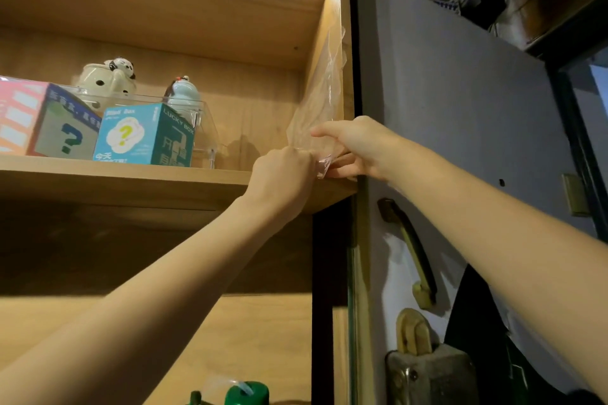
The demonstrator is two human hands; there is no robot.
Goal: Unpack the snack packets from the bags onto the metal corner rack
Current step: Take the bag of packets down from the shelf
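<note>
Both hands, left (283, 171) and right (353, 148), pinch a clear bag (320, 99) mid-frame on the shelf (131, 174); thin plastic, could slip or tear

One head-worn wide-angle camera looks forward and upward from below a wooden shelf (131, 174), close to it, with both forearms reaching up into frame; a grey door (460, 128) fills the right side.
</note>
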